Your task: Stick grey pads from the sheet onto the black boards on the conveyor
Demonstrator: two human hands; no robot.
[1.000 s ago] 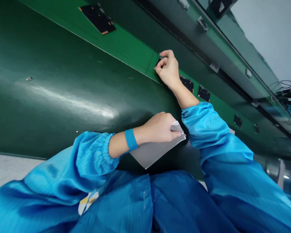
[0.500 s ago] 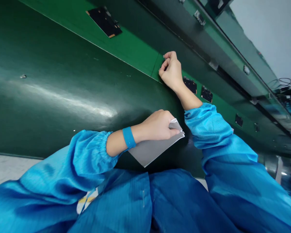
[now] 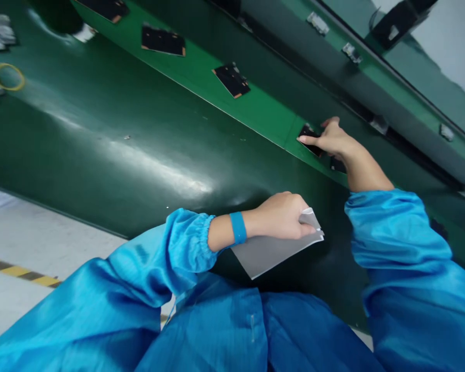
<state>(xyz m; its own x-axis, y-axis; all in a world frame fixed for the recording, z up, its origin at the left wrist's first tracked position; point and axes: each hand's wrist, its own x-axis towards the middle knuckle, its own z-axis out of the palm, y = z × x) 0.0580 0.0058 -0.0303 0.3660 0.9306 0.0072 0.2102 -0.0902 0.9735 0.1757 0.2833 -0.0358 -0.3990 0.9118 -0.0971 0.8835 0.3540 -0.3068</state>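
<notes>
My left hand (image 3: 281, 214) is closed on a small stack of grey sheets (image 3: 265, 256) with white edges, held low in front of my body. The sheets are gripped at their right end, between thumb and fingers. Farther forward and right, my right hand (image 3: 335, 139) reaches over a green strip. Its thumb lies stretched over a flat black board (image 3: 308, 142), and the fingers are spread apart beyond the board's far side. That board appears to rest on the strip. Another black board (image 3: 338, 165) lies partly hidden under my right wrist.
More black boards with copper-coloured corners, such as this board (image 3: 232, 80), lie along the green strip (image 3: 263, 116). On the dark green table (image 3: 101, 113), a yellow ring (image 3: 8, 77) lies beside grey parts at far left. A raised shelf (image 3: 294, 46) runs behind the strip.
My view has swung left. My right hand has gone from curled fingers to an outstretched thumb and spread fingers at the board. My left hand keeps its hold on the grey sheets.
</notes>
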